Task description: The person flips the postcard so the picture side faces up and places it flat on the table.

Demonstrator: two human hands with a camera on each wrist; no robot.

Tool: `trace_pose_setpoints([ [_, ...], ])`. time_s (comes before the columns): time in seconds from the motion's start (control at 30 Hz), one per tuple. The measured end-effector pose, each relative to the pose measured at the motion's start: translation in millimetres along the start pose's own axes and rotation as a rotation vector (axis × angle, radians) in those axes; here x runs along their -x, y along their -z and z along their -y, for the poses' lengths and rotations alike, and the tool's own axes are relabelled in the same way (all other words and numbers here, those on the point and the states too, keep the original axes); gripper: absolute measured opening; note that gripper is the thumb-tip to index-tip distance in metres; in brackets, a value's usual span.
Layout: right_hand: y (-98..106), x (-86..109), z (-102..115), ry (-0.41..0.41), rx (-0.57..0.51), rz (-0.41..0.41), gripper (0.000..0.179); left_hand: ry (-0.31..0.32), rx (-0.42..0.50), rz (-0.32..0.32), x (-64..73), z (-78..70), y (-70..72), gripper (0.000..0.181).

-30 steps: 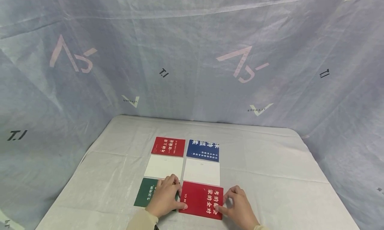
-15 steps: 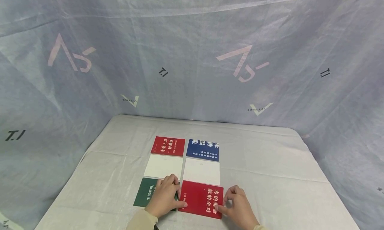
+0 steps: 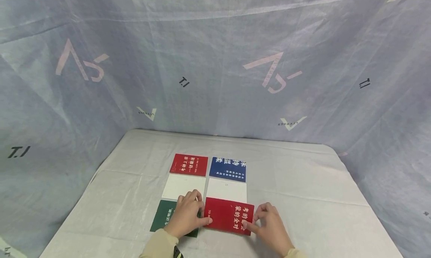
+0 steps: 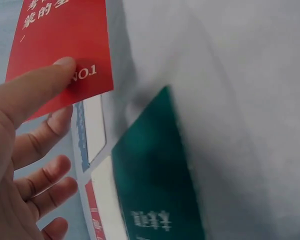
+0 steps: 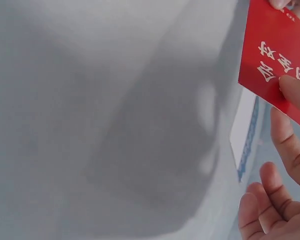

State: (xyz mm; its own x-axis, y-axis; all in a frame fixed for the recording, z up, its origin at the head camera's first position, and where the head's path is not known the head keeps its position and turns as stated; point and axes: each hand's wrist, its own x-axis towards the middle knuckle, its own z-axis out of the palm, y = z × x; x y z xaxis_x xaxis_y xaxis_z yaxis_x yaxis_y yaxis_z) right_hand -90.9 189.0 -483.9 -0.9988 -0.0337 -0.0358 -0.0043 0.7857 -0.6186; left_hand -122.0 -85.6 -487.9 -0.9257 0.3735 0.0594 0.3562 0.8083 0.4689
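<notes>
Both hands hold a red card (image 3: 225, 215) with white lettering, raised off the table with a shadow under it. My left hand (image 3: 187, 215) pinches its left edge, thumb on the printed face and index finger behind. At the right edge my right hand (image 3: 272, 228) pinches it the same way, its other fingers loosely bent. In the left wrist view the card (image 4: 87, 42) hangs above a green card (image 4: 152, 165). That green card (image 3: 161, 217) lies flat on the table, partly covered by my left hand in the head view.
Behind the hands lie two white cards, one on the left (image 3: 183, 187) and one on the right (image 3: 226, 190), the latter partly hidden by the held card. Farther back are another red card (image 3: 189, 164) and a blue card (image 3: 228, 169). Grey cloth (image 3: 215, 63) hangs around the white-covered table (image 3: 303, 190).
The red card has come up off the table between both hands, shifting slightly right and away from me. The other cards have stayed put.
</notes>
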Motion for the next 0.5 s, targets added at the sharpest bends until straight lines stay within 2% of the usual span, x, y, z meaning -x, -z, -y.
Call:
trace_pose_setpoints([
  [0.33, 18.1, -4.3, 7.4, -0.016, -0.025, -0.064, 0.026, -0.032, -0.004, -0.04, -11.2, -5.5, 10.7, 0.026],
  [0.5, 24.4, -6.2, 9.6, 0.017, -0.022, -0.109, 0.026, -0.044, 0.006, -0.061, -16.2, -10.1, 16.8, 0.026],
])
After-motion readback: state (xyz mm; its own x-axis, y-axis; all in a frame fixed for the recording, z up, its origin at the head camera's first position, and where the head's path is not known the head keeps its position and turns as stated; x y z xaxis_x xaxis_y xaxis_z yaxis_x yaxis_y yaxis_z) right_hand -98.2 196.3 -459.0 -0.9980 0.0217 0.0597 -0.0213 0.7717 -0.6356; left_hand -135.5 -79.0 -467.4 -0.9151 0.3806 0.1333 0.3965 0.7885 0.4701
